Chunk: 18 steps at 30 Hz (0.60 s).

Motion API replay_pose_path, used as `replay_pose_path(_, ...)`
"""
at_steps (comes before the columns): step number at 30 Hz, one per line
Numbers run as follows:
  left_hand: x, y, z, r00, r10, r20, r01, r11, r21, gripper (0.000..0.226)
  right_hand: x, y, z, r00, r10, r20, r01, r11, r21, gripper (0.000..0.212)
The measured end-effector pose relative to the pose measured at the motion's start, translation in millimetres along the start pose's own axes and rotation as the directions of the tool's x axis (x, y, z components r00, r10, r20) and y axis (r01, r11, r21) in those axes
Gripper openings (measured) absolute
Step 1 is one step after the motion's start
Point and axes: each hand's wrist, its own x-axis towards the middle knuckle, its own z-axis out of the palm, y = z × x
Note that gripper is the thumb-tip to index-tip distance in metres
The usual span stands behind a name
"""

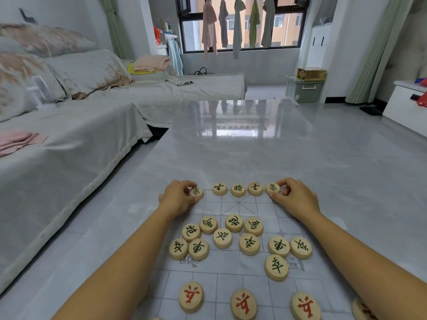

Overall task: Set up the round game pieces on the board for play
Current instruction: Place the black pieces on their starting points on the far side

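- Our left grip (pixel 179 197) pinches a green piece (pixel 196 192) at the left of the board's (pixel 218 289) far edge.
- Our right grip (pixel 292 196) pinches its twin (pixel 272 188) at that edge's right.
- Three pieces (pixel 238 190) sit between them.
- Loose pieces (pixel 222 237) crowd the board's middle; red pieces (pixel 191 296) line its near rows.

Left hand (pixel 177 199): bare.
Right hand (pixel 294 200): bare.
Left forearm (pixel 129 262): bare to the lower-left frame edge.
Right forearm (pixel 360 250): bare to the lower-right frame edge.
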Motion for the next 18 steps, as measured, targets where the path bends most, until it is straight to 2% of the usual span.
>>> replay_pose_path(3,7.7,3.7,3.7,1.000,0.013,0.011,-0.014,1.000,0.018,0.042,0.3,-0.2,0.2,1.000,-0.001,-0.003,0.001,1.000,-0.003,0.029)
replay_pose_path(5,11.3,4.5,7.4,1.000,0.001,-0.001,-0.001,0.999,-0.042,0.046,0.4,-0.2,0.3,1.000,-0.001,-0.002,0.001,1.000,-0.002,0.029)
replay_pose_path(12,13.8,5.1,14.1,0.996,-0.044,-0.072,0.035,0.991,-0.127,0.037,-1.0,-2.3,-0.4,1.000,0.000,0.000,0.000,1.000,-0.013,0.031)
replay_pose_path(18,14.3,9.6,19.1,0.990,-0.072,-0.118,0.061,0.994,-0.095,0.037,-1.2,-2.2,-0.2,1.000,0.005,0.005,-0.005,1.000,-0.019,0.030)
